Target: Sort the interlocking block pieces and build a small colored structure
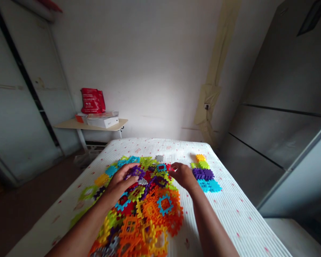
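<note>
A loose heap of colourful plastic interlocking blocks [149, 210], many with window-like cut-outs, lies on the white covered surface in front of me. At the heap's left side, my left hand [123, 177] has its thumb and fingers around a purple interlocking block [136, 172]. My right hand [183, 175] is at the far right side of the heap, its fingers bent in a pinch at a red interlocking block [169, 167]; the fingers partly hide that block. Close to it lies a blue square frame block [161, 167]. Another blue frame block [165, 205] rests on orange pieces.
Right of the heap, a separate column holds yellow [200, 157], lime, purple [203, 174] and blue blocks [209, 185]. A grey block [159, 158] lies at the heap's far edge. A side table [69, 124] with boxes and a red bag [93, 101] stands back left; a grey refrigerator [278, 107] stands right.
</note>
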Demonstrator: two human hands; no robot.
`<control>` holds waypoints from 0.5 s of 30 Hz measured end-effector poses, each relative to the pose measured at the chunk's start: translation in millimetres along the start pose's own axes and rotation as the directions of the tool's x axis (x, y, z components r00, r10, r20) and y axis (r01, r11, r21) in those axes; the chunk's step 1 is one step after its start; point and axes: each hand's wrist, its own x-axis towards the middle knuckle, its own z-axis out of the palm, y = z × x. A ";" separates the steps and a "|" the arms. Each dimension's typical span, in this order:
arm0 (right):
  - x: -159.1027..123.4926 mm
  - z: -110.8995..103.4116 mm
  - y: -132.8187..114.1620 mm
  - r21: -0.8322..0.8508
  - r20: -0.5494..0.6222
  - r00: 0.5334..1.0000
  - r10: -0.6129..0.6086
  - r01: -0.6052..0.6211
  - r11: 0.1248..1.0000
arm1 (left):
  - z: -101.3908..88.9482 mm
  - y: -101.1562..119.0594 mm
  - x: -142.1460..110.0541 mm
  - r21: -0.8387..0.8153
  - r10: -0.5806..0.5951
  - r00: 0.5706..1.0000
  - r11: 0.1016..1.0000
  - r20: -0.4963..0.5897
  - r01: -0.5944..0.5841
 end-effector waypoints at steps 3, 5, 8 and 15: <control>-3.8 18.4 -20.1 0.383 0.075 0.986 -0.151 0.112 0.917 | 5.4 -3.4 -8.3 -0.039 0.033 0.996 0.999 -0.077 -0.036; -7.7 34.5 -32.6 0.622 0.131 0.964 -0.231 0.101 0.776 | 7.4 -8.0 -11.3 -0.026 0.076 0.991 0.996 -0.112 -0.080; -14.2 56.0 -47.3 0.794 0.254 0.940 -0.228 -0.068 0.604 | 7.7 -17.2 -15.1 0.046 0.182 0.973 0.983 -0.139 -0.177; -19.9 63.1 -59.6 0.869 0.383 0.909 -0.165 -0.294 0.398 | 5.7 -26.4 -29.4 0.310 0.424 0.899 0.873 -0.107 -0.375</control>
